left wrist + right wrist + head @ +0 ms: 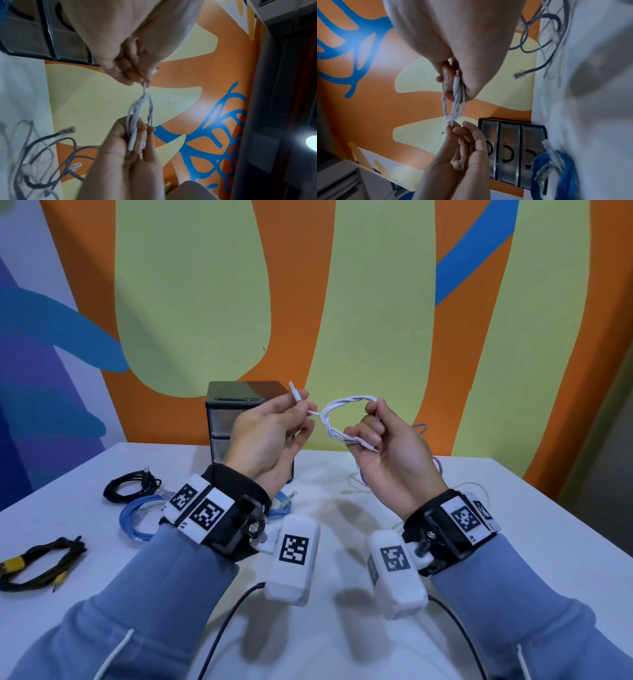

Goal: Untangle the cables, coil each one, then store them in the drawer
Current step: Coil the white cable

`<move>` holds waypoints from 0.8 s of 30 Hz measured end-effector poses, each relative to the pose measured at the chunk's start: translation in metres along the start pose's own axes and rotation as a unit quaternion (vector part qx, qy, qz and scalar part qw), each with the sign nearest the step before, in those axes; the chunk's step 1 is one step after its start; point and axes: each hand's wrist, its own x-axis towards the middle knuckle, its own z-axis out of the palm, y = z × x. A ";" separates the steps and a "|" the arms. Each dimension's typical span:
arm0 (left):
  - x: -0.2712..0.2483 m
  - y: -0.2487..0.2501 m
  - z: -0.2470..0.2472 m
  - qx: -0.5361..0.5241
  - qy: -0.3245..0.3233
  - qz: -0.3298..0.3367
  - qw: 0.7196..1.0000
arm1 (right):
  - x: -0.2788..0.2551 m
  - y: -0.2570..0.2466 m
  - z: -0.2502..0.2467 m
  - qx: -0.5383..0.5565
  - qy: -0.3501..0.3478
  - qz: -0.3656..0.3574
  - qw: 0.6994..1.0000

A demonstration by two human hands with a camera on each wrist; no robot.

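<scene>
Your left hand pinches the white cable near its plug; your right hand grips its coil — both raised before the drawer unit.

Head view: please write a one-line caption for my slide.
Both hands, left hand and right hand, hold a coiled white cable above the table, in front of small drawers.

Head view looks down over table; wrist views close, facing each other, sharing hands.
</scene>
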 end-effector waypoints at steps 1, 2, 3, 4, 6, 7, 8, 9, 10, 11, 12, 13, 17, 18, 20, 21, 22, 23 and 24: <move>-0.001 0.000 0.000 -0.002 -0.012 0.014 1.000 | 0.000 -0.001 0.000 -0.002 0.011 -0.005 1.000; -0.003 0.000 0.001 0.004 -0.030 0.027 0.999 | 0.000 -0.002 0.000 -0.015 0.022 -0.013 1.000; -0.005 0.000 0.001 0.023 -0.051 0.040 0.998 | 0.000 -0.004 0.000 -0.038 0.033 -0.021 0.998; -0.007 0.000 0.001 0.049 -0.070 0.054 0.995 | 0.000 -0.006 -0.001 -0.067 0.044 -0.027 0.996; -0.011 0.002 0.002 0.113 -0.097 0.086 0.985 | -0.001 -0.008 -0.004 -0.120 0.053 -0.025 0.991; -0.012 0.004 0.002 0.149 -0.110 0.108 0.977 | -0.001 -0.010 -0.005 -0.144 0.050 -0.021 0.988; -0.014 0.005 0.003 0.190 -0.126 0.132 0.965 | -0.001 -0.011 -0.007 -0.171 0.046 -0.021 0.984; -0.014 0.007 0.003 0.232 -0.141 0.151 0.950 | -0.001 -0.011 -0.008 -0.199 0.039 -0.023 0.979; -0.014 0.008 0.003 0.269 -0.155 0.161 0.937 | -0.001 -0.011 -0.009 -0.225 0.026 -0.025 0.974; -0.015 0.009 0.002 0.295 -0.163 0.157 0.928 | -0.001 -0.011 -0.009 -0.245 0.007 -0.025 0.969; -0.015 0.010 0.002 0.308 -0.171 0.140 0.925 | -0.002 -0.010 -0.009 -0.259 -0.013 -0.023 0.965; -0.016 0.010 0.001 0.314 -0.182 0.117 0.924 | -0.002 -0.009 -0.009 -0.269 -0.030 -0.019 0.962; -0.019 0.008 0.003 0.323 -0.166 0.077 0.929 | -0.006 -0.012 -0.006 -0.239 -0.051 0.004 0.970; -0.018 0.008 0.003 0.322 -0.147 0.076 0.932 | -0.007 -0.013 -0.005 -0.227 -0.058 0.009 0.972; -0.015 0.009 0.002 0.328 -0.114 0.075 0.935 | -0.009 -0.013 -0.004 -0.226 -0.068 0.012 0.972; -0.013 0.009 0.001 0.343 -0.098 0.082 0.931 | -0.009 -0.011 -0.003 -0.233 -0.071 0.011 0.970; -0.010 0.008 0.000 0.364 -0.080 0.096 0.923 | -0.010 -0.009 -0.002 -0.241 -0.072 0.008 0.968; -0.008 0.006 -0.001 0.388 -0.058 0.116 0.913 | -0.010 -0.006 -0.001 -0.247 -0.075 0.005 0.966; -0.007 0.003 -0.001 0.414 -0.034 0.139 0.899 | -0.011 -0.004 0.001 -0.251 -0.075 0.001 0.965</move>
